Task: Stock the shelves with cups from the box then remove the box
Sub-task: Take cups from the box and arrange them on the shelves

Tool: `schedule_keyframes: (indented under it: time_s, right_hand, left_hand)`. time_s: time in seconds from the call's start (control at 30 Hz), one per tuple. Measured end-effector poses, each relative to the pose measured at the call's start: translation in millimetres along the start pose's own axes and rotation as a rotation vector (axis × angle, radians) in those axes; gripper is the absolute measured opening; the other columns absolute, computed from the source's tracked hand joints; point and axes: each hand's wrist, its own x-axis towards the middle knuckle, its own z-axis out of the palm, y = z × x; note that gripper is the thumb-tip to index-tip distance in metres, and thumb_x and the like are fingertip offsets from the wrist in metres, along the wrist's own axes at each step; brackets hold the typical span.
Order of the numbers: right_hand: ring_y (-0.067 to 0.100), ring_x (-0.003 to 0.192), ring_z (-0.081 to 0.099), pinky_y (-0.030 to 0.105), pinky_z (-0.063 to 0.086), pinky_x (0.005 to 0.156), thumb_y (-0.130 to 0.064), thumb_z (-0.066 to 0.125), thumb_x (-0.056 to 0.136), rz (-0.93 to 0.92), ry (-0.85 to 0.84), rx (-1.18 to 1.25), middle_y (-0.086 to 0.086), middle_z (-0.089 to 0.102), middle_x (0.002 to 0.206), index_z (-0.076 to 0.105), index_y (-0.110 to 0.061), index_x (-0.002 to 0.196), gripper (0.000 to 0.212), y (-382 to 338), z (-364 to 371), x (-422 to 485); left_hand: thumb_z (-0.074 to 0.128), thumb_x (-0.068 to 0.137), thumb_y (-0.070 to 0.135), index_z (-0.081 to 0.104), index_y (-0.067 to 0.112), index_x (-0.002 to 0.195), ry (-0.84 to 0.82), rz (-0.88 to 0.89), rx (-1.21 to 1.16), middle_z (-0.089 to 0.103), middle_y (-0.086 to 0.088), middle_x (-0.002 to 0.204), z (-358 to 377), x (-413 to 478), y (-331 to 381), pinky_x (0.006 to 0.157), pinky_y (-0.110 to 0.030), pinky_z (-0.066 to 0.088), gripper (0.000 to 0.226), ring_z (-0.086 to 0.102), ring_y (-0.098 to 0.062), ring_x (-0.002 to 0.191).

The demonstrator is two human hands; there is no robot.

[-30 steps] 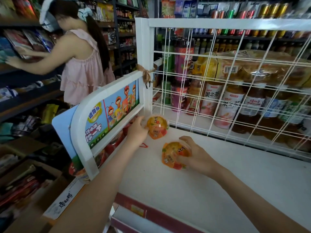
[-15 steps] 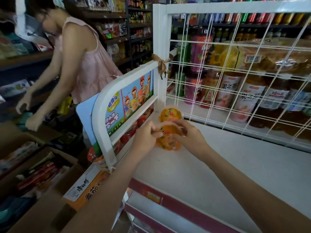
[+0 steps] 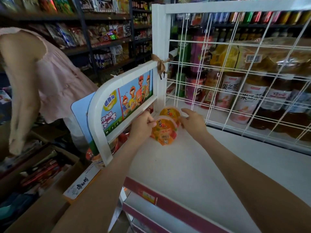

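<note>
1. Two cups sit in the back left corner of the shelf (image 3: 185, 165), the front cup (image 3: 164, 132) touching the rear cup (image 3: 170, 113).
2. The left hand (image 3: 143, 126) grips the front cup's left edge. The right hand (image 3: 192, 122) is at the rims, but I cannot tell if it pinches or only touches.
3. They look light, thin plastic and likely slick, so hold them by the stiff rim without squeezing.
4. The shelf is smooth and white, with a wire grid (image 3: 235, 78) behind it and a person in pink (image 3: 58, 84) close by on the left.
</note>
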Motion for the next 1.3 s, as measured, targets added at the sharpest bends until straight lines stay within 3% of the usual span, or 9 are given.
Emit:
schedule_keyframes:
  time_s: [0.2, 0.4, 0.53, 0.6, 0.7, 0.8, 0.93, 1.17, 1.3]
  right_hand:
    - [0.028, 0.072, 0.066, 0.037, 0.057, 0.069, -0.004, 0.044, 0.094, -0.069, -0.028, 0.02, 0.014, 0.068, 0.09, 0.043, -0.02, 0.141, 0.05, -3.7, 9.0, 1.0]
    - [0.02, 0.065, 0.057, 0.026, 0.049, 0.063, -0.001, 0.044, 0.094, -0.216, -0.005, 0.012, 0.008, 0.066, 0.085, 0.05, -0.022, 0.135, 0.047, -0.1, 16.2, 5.3]
    - [0.027, 0.075, 0.063, 0.034, 0.053, 0.074, -0.002, 0.046, 0.094, -0.193, -0.007, 0.059, 0.014, 0.067, 0.086, 0.05, -0.023, 0.136, 0.047, 9.6, 12.6, 3.4]
    - [0.029, 0.08, 0.065, 0.032, 0.051, 0.077, -0.002, 0.047, 0.094, -0.201, -0.014, 0.061, 0.016, 0.068, 0.089, 0.048, -0.022, 0.137, 0.047, 12.3, 12.4, 5.3]
    - [0.028, 0.075, 0.064, 0.025, 0.047, 0.07, -0.002, 0.048, 0.093, -0.214, -0.053, 0.055, 0.019, 0.069, 0.084, 0.044, -0.02, 0.139, 0.05, 14.5, 13.4, 6.4]
    - [0.026, 0.082, 0.064, 0.021, 0.043, 0.069, -0.004, 0.048, 0.094, -0.221, -0.102, 0.055, 0.019, 0.069, 0.095, 0.039, -0.021, 0.142, 0.052, 14.9, 12.1, 4.7]
    - [0.027, 0.096, 0.064, 0.025, 0.046, 0.078, -0.01, 0.049, 0.094, -0.171, -0.103, 0.039, 0.016, 0.068, 0.108, 0.041, -0.028, 0.141, 0.051, 18.4, 7.9, 7.0]
    - [0.02, 0.064, 0.057, 0.019, 0.045, 0.062, -0.004, 0.049, 0.092, -0.184, -0.027, 0.057, 0.01, 0.068, 0.073, 0.049, -0.02, 0.136, 0.048, 22.5, 11.3, 12.5]
    - [0.022, 0.073, 0.062, 0.011, 0.04, 0.063, -0.008, 0.052, 0.091, -0.181, -0.071, 0.038, 0.016, 0.07, 0.084, 0.039, -0.026, 0.142, 0.055, 21.0, 13.4, 12.1]
  left_hand:
    - [0.059, 0.091, 0.017, 0.055, 0.012, 0.08, 0.082, 0.011, 0.028, 0.064, 0.0, 0.088, -0.1, 2.7, 0.5, 0.071, -0.032, 0.051, 0.013, 0.06, -0.016, 0.086]
    - [0.059, 0.092, 0.016, 0.057, 0.015, 0.08, 0.101, -0.01, 0.014, 0.065, 0.002, 0.093, 1.5, 5.0, 5.7, 0.074, -0.029, 0.045, 0.011, 0.059, -0.016, 0.091]
    - [0.054, 0.095, 0.016, 0.055, 0.015, 0.093, 0.147, -0.067, -0.005, 0.062, -0.002, 0.104, 7.7, 5.0, 7.3, 0.072, -0.027, 0.043, 0.003, 0.056, -0.017, 0.097]
    - [0.054, 0.095, 0.02, 0.05, 0.014, 0.114, 0.051, -0.12, -0.063, 0.056, -0.005, 0.117, 9.7, 4.3, 8.1, 0.078, -0.03, 0.048, 0.021, 0.055, -0.021, 0.109]
    - [0.07, 0.081, 0.037, 0.018, 0.018, 0.144, -0.146, -0.208, -0.235, 0.038, -0.004, 0.14, 19.0, -6.9, 13.3, 0.101, -0.04, 0.042, 0.084, 0.043, -0.023, 0.126]
    - [0.079, 0.064, 0.052, 0.001, 0.022, 0.147, -0.041, -0.17, -0.068, 0.018, -0.005, 0.149, 36.9, -17.3, 18.4, 0.11, -0.043, 0.029, 0.117, 0.023, -0.026, 0.136]
    - [0.078, 0.066, 0.052, 0.017, 0.011, 0.141, 0.145, -0.142, 0.144, 0.031, -0.012, 0.139, 46.8, -18.3, 25.7, 0.102, -0.038, 0.033, 0.105, 0.031, -0.03, 0.128]
    - [0.078, 0.066, 0.044, 0.023, 0.014, 0.139, 0.103, -0.075, 0.1, 0.035, -0.006, 0.133, 46.0, -12.3, 23.0, 0.095, -0.034, 0.046, 0.096, 0.041, -0.022, 0.122]
    - [0.078, 0.067, 0.042, 0.023, 0.017, 0.14, 0.087, -0.078, 0.011, 0.036, -0.003, 0.132, 38.9, -8.8, 13.0, 0.087, -0.027, 0.045, 0.095, 0.044, -0.018, 0.119]
